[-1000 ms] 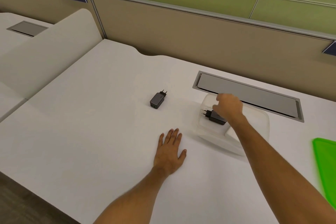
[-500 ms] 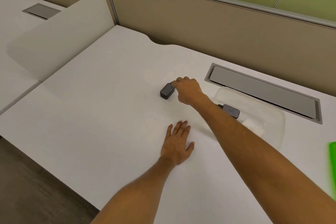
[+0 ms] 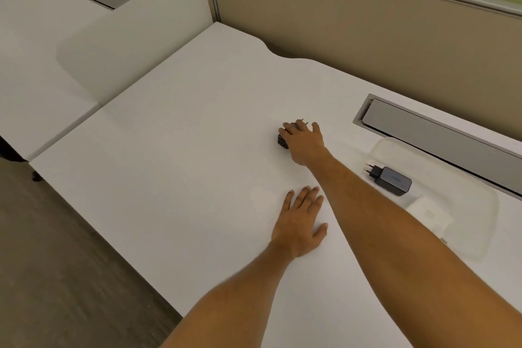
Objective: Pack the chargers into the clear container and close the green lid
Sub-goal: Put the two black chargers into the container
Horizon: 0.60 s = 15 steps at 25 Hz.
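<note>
My right hand (image 3: 303, 142) lies over a dark charger (image 3: 282, 142) on the white desk, fingers curled around it; only its port end and plug pins show. A second dark charger (image 3: 391, 180) with round pins lies inside the clear container (image 3: 466, 234) at the right, beside a white charger (image 3: 429, 215). My left hand (image 3: 300, 223) rests flat on the desk, fingers apart, nearer to me than the right hand. The green lid is out of view.
A grey cable hatch (image 3: 440, 135) is set into the desk behind the container. A beige partition (image 3: 353, 14) runs along the back. The desk's front edge (image 3: 107, 223) drops to the floor at the left. A neighbouring desk (image 3: 36, 45) stands at far left.
My right hand left the container, where it set down a dark charger, moved left and closed over the charger on the desk. The view shifted left, losing the green lid.
</note>
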Available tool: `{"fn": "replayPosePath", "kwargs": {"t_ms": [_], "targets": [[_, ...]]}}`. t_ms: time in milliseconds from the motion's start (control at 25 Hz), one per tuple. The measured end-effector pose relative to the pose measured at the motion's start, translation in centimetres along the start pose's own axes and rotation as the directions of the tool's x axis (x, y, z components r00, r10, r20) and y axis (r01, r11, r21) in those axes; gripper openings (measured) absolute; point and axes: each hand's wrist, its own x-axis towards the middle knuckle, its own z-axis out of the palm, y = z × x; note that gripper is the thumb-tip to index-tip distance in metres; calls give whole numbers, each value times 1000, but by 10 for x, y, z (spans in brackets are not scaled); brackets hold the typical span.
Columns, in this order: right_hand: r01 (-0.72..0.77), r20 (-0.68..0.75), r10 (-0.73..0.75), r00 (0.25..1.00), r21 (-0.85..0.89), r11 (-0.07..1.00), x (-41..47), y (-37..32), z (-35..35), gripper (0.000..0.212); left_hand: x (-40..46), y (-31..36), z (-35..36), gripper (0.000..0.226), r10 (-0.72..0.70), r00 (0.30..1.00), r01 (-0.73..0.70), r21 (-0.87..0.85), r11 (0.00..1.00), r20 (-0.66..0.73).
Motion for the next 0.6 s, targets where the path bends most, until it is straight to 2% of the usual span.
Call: {"fn": "replayPosePath", "kwargs": {"t_ms": [120, 200, 320, 600], "targets": [[0, -99, -7, 995, -68, 998, -4, -3, 9, 71, -1, 1, -2, 69, 7, 1000, -7, 6, 1000, 6], [-2, -174, -19, 985, -117, 993, -5, -4, 12, 63, -1, 1, -3, 69, 8, 1000, -8, 2, 1000, 4], [-39, -162, 9, 987, -185, 982, -8, -5, 14, 58, 0, 0, -1, 69, 10, 1000, -10, 6, 1000, -2], [8, -234, -32, 972, -105, 994, -25, 2, 9, 49, 1, 0, 5, 68, -1, 1000, 2, 20, 1000, -11]]}}
